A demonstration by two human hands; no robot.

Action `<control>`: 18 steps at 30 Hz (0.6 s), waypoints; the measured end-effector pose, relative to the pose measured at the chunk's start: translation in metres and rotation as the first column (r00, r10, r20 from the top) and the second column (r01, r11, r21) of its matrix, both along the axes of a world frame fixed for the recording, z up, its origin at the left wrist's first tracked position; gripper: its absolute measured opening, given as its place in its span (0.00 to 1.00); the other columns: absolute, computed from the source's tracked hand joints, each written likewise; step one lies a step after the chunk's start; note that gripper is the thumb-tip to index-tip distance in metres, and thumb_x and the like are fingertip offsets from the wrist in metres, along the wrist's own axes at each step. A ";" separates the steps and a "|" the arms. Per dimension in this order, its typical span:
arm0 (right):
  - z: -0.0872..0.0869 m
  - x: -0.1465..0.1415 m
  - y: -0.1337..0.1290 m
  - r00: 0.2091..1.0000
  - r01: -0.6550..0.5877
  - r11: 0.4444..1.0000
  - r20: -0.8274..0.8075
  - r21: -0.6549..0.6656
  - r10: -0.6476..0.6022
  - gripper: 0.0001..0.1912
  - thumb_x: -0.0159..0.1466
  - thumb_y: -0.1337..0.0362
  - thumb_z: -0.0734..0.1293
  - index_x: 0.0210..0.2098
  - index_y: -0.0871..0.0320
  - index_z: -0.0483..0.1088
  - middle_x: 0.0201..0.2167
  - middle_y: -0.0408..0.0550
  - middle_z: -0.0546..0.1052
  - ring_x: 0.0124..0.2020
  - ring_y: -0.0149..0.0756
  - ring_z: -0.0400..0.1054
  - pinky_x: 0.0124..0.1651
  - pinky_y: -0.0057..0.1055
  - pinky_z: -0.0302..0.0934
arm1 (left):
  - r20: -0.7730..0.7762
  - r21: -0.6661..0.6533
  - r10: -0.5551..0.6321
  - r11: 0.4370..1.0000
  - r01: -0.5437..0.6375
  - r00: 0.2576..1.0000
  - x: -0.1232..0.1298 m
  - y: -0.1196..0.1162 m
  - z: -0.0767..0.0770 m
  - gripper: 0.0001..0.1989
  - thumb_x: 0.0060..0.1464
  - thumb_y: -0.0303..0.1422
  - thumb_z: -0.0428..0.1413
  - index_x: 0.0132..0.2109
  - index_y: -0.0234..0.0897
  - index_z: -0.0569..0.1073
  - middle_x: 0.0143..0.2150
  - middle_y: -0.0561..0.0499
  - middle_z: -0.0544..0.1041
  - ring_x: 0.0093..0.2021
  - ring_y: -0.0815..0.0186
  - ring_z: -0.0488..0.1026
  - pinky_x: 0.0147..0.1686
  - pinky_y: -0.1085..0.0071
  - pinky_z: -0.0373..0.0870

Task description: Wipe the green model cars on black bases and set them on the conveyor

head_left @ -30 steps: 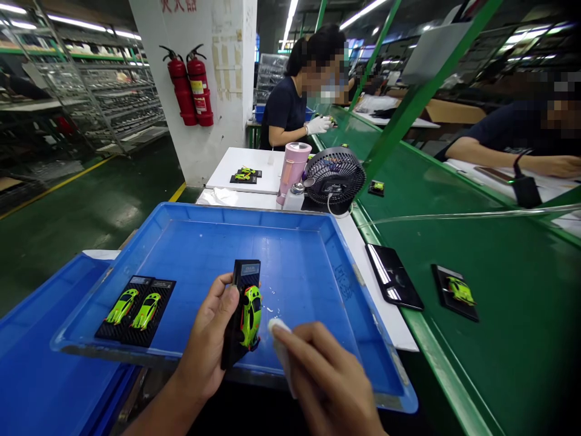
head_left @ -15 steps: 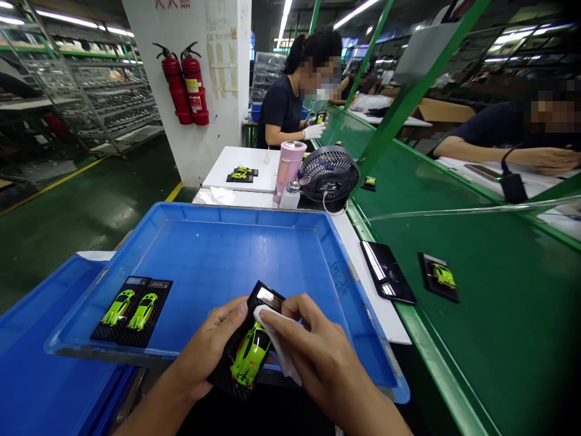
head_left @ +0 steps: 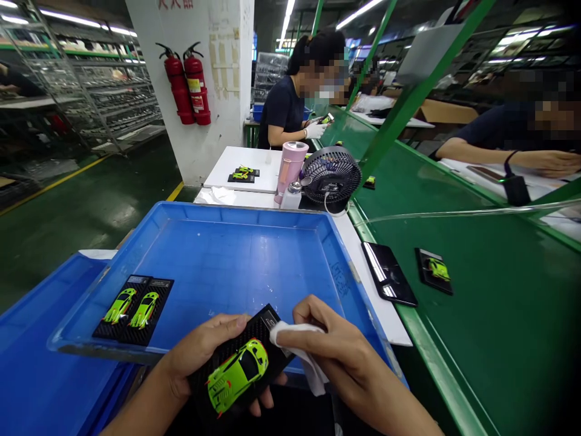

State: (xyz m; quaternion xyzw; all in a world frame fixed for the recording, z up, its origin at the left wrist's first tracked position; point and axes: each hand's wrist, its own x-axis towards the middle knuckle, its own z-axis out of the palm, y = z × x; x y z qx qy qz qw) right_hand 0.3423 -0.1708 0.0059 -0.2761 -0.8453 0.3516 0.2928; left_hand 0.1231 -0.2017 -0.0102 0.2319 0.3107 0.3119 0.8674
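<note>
A lime-green model car [head_left: 240, 372] on a black display base [head_left: 267, 321] is gripped by my left hand [head_left: 213, 348], thumb along the base's edge and fingers beneath. My right hand [head_left: 336, 351] is closed on a white cloth [head_left: 302, 345], its wrapped fingertip touching the label plate at the base's upper end. Both hands are over the near edge of a blue tray [head_left: 254, 209]. At the tray's left side lie two similar model cars on black bases, one green car [head_left: 119, 304] beside another green car [head_left: 145, 309].
To the right, a green conveyor [head_left: 476, 339] carries another model car [head_left: 438, 269]. A black tablet-like device [head_left: 388, 272] lies along its edge. Beyond the tray stand a fan [head_left: 333, 174], a pink tumbler [head_left: 290, 169] and a small bottle [head_left: 292, 197]. A co-worker [head_left: 285, 109] wears white gloves.
My left hand has tilted the base further right, showing more of the car. My right hand with the cloth has moved slightly right, onto the label plate. The conveyor's car has shifted slightly.
</note>
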 end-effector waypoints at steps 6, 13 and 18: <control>-0.004 -0.009 0.003 0.997 0.070 0.996 -0.034 0.048 -0.068 0.21 0.67 0.74 0.55 0.53 0.51 0.70 0.37 0.49 0.65 0.35 0.32 0.64 0.35 0.29 0.63 | -0.001 -0.006 -0.011 1.000 0.011 1.000 0.001 0.002 0.001 0.21 0.62 0.39 0.44 0.42 0.25 0.74 0.33 0.32 0.80 0.28 0.58 0.79 0.26 0.69 0.74; -0.005 0.013 0.006 0.987 0.163 0.985 -0.027 0.060 -0.161 0.17 0.68 0.72 0.56 0.47 0.52 0.73 0.34 0.48 0.66 0.33 0.32 0.65 0.33 0.28 0.63 | -0.061 0.026 0.194 0.981 -0.193 0.979 -0.004 0.008 0.005 0.22 0.62 0.40 0.45 0.43 0.24 0.75 0.38 0.32 0.80 0.30 0.59 0.79 0.29 0.69 0.74; -0.014 0.022 -0.001 0.928 0.359 0.930 -0.133 0.077 -0.347 0.16 0.68 0.70 0.58 0.48 0.52 0.73 0.33 0.48 0.68 0.30 0.32 0.67 0.28 0.26 0.62 | -0.075 0.072 0.359 0.932 -0.354 0.930 0.000 0.015 0.006 0.21 0.60 0.40 0.49 0.45 0.24 0.75 0.43 0.32 0.79 0.35 0.58 0.79 0.36 0.67 0.74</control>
